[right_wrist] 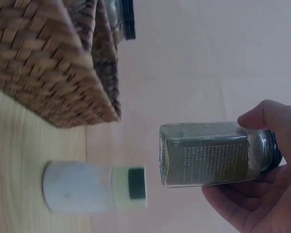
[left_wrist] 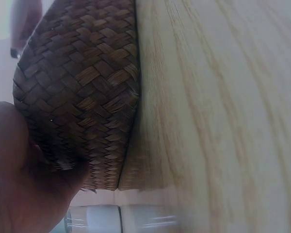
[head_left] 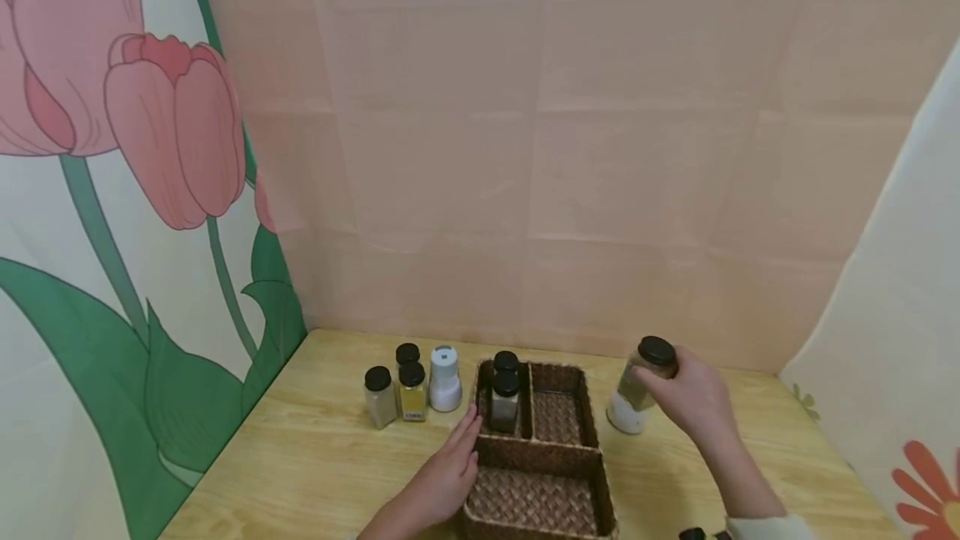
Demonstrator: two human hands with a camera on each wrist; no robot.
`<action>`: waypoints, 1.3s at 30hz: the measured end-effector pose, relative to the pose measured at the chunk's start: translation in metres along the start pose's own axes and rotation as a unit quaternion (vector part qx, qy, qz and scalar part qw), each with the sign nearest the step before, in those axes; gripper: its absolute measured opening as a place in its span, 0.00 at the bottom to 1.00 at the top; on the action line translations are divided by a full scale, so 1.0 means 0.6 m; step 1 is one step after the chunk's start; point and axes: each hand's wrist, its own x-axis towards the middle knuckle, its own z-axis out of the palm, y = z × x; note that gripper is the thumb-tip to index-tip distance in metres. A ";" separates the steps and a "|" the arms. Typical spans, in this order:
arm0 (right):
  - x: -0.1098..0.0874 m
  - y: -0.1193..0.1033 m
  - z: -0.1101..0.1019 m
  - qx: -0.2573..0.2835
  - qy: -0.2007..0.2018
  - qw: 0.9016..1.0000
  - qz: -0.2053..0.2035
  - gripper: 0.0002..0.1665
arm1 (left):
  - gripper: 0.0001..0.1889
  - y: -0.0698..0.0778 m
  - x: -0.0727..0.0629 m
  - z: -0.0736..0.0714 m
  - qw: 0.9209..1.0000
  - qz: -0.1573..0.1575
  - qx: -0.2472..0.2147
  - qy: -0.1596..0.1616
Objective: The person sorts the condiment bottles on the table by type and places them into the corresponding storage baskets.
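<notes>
My right hand (head_left: pixel 696 397) holds a square glass spice jar (right_wrist: pixel 206 154) near its black lid, with greenish-brown contents and small print on its side. It is lifted off the table, close to a white container with a pale green top (right_wrist: pixel 77 188) standing right of the basket. My left hand (head_left: pixel 448 475) rests against the left side of a brown woven basket (left_wrist: pixel 82 82), its fingers extended along the wall in the head view. Two black-lidded jars (head_left: pixel 505 408) stand in the basket's back left compartment. The back right and front compartments show bare weave.
Left of the basket stand a pale-filled jar (head_left: pixel 381 400), a yellow-filled jar (head_left: pixel 413 397), another black-lidded jar (head_left: pixel 407 352) and a white bottle (head_left: pixel 446 386). A dark object (head_left: pixel 693 533) shows at the bottom edge by the right sleeve. A pinkish cloth (head_left: pixel 525 148) hangs behind the table.
</notes>
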 end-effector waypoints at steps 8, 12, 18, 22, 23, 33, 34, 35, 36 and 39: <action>0.002 -0.031 0.019 0.022 -0.001 0.999 -0.024 0.37 | 0.28 -0.001 0.005 -0.002 1.000 0.000 -0.005 -0.003; 0.002 -0.045 0.029 0.030 -0.004 0.999 -0.033 0.38 | 0.28 -0.002 0.007 -0.003 1.000 0.001 -0.008 -0.004; -0.002 -0.068 0.049 0.050 -0.009 0.997 -0.058 0.34 | 0.28 -0.001 0.005 -0.002 1.000 0.004 -0.005 0.003; -0.004 -0.083 0.066 0.068 -0.025 0.995 -0.069 0.33 | 0.28 -0.001 0.000 0.000 1.000 -0.001 -0.003 0.004; -0.004 -0.086 0.070 0.073 -0.030 0.995 -0.068 0.33 | 0.28 -0.001 0.000 0.001 1.000 0.000 -0.002 0.004; -0.008 -0.119 0.096 0.095 -0.062 0.991 -0.077 0.29 | 0.28 0.004 -0.002 0.001 1.000 0.013 -0.002 0.008; -0.009 -0.122 0.098 0.098 -0.065 0.990 -0.080 0.29 | 0.28 0.004 -0.002 0.001 1.000 0.013 -0.002 0.007; -0.009 -0.124 0.100 0.099 -0.067 0.989 -0.083 0.28 | 0.28 0.004 -0.002 0.001 1.000 0.014 -0.001 0.006; -0.010 -0.126 0.102 0.101 -0.070 0.989 -0.087 0.27 | 0.28 0.003 -0.003 0.001 1.000 0.013 0.000 0.005; -0.012 -0.134 0.108 0.101 -0.075 0.987 -0.097 0.26 | 0.28 0.002 -0.003 0.000 1.000 0.010 -0.001 0.000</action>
